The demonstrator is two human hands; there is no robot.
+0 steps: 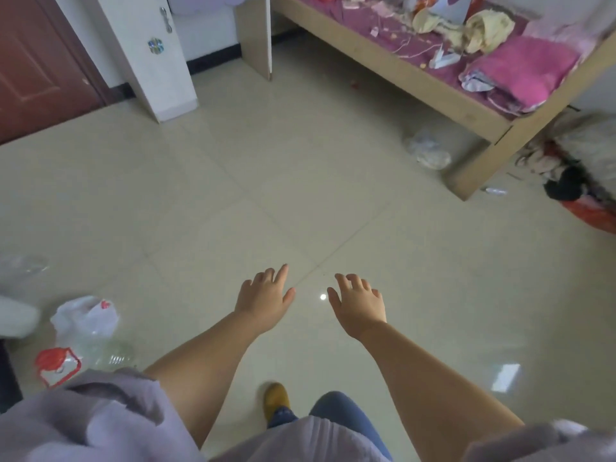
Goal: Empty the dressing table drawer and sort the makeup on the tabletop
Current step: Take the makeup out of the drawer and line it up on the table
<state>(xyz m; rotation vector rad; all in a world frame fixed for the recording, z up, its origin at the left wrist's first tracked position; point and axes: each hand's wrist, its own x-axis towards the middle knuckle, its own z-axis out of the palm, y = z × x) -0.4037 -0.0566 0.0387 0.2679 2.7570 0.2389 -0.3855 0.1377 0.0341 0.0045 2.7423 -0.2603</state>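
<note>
My left hand point(265, 296) and my right hand point(358, 303) are stretched out in front of me over the pale tiled floor, palms down. The fingers of both are relaxed and spread, and neither holds anything. No dressing table, drawer or makeup shows in this view. A white cabinet door point(146, 51) with a silver handle stands at the upper left.
A wooden bed frame point(466, 111) with pink bedding and scattered clutter fills the upper right. Plastic bags point(85, 316) and a red and white packet point(56, 365) lie on the floor at the left. Crumpled clear plastic point(428, 151) sits under the bed corner; a clothes pile point(573, 168) lies far right.
</note>
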